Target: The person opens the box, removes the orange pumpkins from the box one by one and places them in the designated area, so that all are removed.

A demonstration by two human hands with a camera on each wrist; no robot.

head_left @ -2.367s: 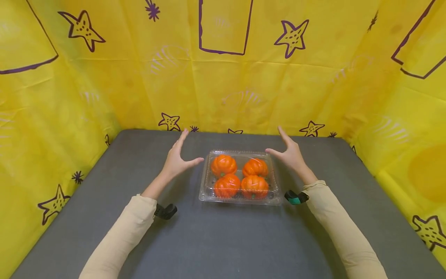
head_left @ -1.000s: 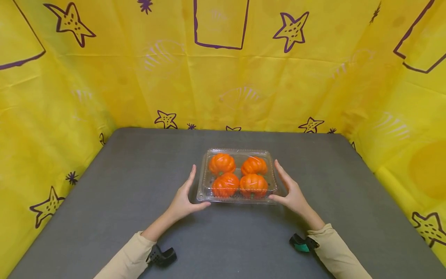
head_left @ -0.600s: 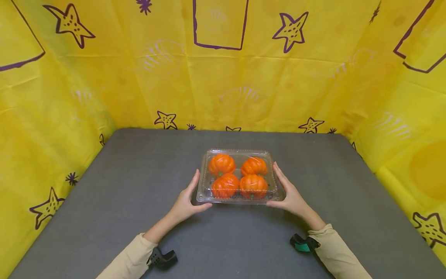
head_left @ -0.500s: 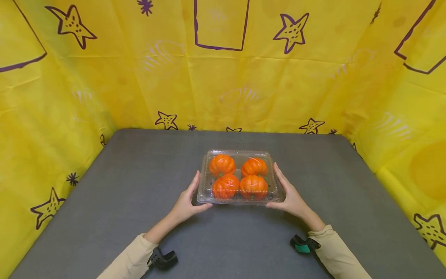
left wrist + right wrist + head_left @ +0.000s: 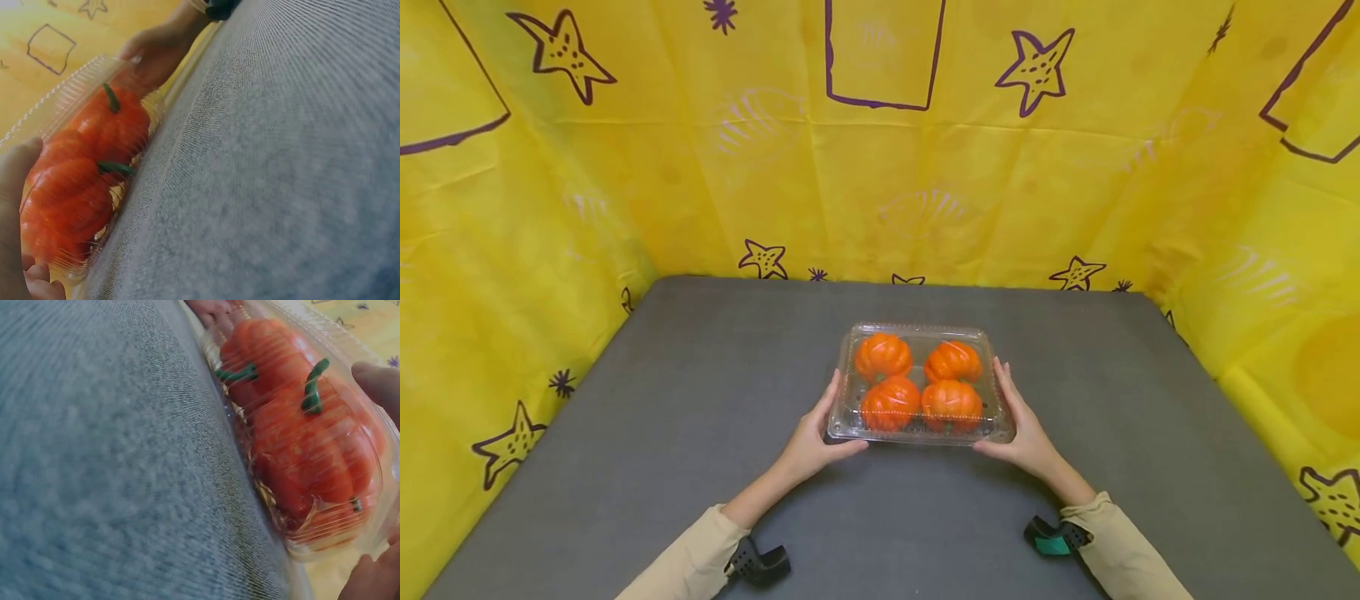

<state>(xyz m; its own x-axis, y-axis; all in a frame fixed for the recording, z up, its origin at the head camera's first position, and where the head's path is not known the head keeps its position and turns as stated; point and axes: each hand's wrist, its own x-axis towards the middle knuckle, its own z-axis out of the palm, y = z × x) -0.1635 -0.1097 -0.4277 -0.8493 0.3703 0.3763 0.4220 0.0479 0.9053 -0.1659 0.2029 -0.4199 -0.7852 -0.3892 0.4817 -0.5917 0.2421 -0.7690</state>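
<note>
A clear plastic clamshell box holds several small orange pumpkins and its lid is down. At its left side my left hand grips the box, thumb by the front corner and fingers along the side. My right hand holds the opposite side in the same way. Green stems show on the pumpkins through the plastic in the left wrist view. In the right wrist view, the thumb and fingers of my right hand lie around the box's end. Whether the box's underside touches the table cannot be told.
The box is over the middle of a dark grey table. Yellow cloth printed with starfish encloses the back and both sides. Black wrist mounts hang beneath both sleeves.
My hands came down from beside the box's far end to its front corners, then closed in on both sides. The box itself has barely shifted; the head view moved slightly.
</note>
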